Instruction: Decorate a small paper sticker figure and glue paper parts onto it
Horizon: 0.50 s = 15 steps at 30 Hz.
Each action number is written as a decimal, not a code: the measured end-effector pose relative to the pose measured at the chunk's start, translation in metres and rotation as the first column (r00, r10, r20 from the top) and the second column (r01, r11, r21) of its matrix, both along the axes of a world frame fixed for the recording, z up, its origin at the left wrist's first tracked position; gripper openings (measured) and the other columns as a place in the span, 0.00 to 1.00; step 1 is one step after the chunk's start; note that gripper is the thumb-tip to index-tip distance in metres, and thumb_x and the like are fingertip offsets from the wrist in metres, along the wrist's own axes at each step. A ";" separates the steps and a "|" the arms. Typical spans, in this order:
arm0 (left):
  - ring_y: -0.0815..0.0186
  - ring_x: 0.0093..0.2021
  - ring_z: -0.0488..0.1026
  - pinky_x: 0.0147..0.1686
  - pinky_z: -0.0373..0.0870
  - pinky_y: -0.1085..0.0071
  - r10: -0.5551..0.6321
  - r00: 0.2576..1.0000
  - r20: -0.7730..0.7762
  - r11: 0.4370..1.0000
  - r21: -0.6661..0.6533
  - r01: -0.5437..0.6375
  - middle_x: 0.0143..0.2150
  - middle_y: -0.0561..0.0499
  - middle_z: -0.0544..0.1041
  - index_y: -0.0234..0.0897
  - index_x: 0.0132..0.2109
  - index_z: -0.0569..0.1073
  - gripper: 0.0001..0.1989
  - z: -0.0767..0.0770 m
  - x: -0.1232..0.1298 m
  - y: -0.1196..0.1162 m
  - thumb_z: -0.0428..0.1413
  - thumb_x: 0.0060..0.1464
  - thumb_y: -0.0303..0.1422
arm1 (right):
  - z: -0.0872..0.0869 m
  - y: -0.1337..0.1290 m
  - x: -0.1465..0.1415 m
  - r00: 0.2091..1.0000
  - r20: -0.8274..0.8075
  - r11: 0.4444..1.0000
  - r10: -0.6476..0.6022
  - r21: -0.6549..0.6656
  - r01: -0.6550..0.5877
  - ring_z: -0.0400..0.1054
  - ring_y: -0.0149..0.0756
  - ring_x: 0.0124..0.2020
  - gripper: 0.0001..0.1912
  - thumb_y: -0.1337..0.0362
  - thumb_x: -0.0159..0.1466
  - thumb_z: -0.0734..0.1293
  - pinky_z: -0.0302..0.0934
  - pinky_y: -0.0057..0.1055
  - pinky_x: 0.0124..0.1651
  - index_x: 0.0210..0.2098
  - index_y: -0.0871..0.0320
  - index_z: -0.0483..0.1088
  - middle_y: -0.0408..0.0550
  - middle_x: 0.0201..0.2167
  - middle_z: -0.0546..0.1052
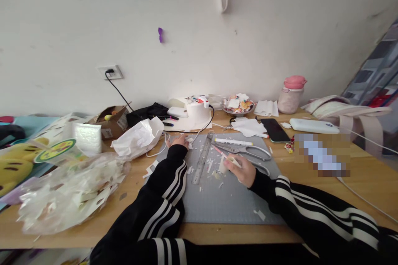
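Note:
A grey cutting mat (230,207) lies on the wooden table, strewn with small white scraps. My right hand (241,169) is closed around a slim pink tool (219,150), its tip pointing up and left; a pale piece (222,165) sits by the fingers. My left hand (178,140) rests at the mat's back left edge, fingers apart, close to a white cable. A clear ruler (203,159) lies between the hands. Beyond my right hand are large scissors (248,150) and a white marker (234,142).
Plastic bags (71,194) and a yellow plush (18,163) crowd the left. At the back stand a cardboard box (112,122), a bowl of scraps (239,112) and a pink bottle (291,96). A phone (275,130) and power bank (314,126) lie to the right.

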<state>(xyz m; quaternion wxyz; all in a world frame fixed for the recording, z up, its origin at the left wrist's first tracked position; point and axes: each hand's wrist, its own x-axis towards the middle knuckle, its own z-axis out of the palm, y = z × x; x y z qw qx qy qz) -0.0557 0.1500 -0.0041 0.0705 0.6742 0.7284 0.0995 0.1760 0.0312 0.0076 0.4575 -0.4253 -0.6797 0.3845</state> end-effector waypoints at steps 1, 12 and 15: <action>0.58 0.50 0.68 0.50 0.66 0.52 0.011 1.000 -0.004 1.000 -0.015 -0.011 0.51 0.44 0.70 0.35 0.52 0.67 0.16 0.001 0.000 0.001 0.52 0.59 0.36 | 0.000 0.000 0.000 1.000 0.002 1.000 0.007 0.000 -0.007 0.56 0.36 0.18 0.16 0.50 0.57 0.59 0.50 0.35 0.27 0.18 0.49 0.61 0.44 0.14 0.60; 0.57 0.52 0.67 0.51 0.64 0.51 0.045 0.993 -0.109 0.991 -0.123 -0.058 0.52 0.44 0.69 0.34 0.50 0.69 0.15 0.005 0.004 0.000 0.52 0.58 0.36 | -0.015 0.009 0.003 0.998 0.039 0.999 0.045 0.026 -0.046 0.55 0.27 0.19 0.21 0.48 0.61 0.60 0.53 0.28 0.27 0.21 0.58 0.61 0.36 0.16 0.59; 0.56 0.54 0.65 0.53 0.61 0.50 0.055 0.991 -0.118 0.993 -0.095 -0.067 0.55 0.44 0.67 0.35 0.50 0.68 0.15 0.005 0.005 -0.002 0.52 0.59 0.36 | -0.018 0.009 0.004 0.998 0.044 0.998 0.050 0.039 -0.052 0.57 0.26 0.20 0.22 0.47 0.62 0.60 0.55 0.28 0.28 0.23 0.59 0.61 0.36 0.18 0.61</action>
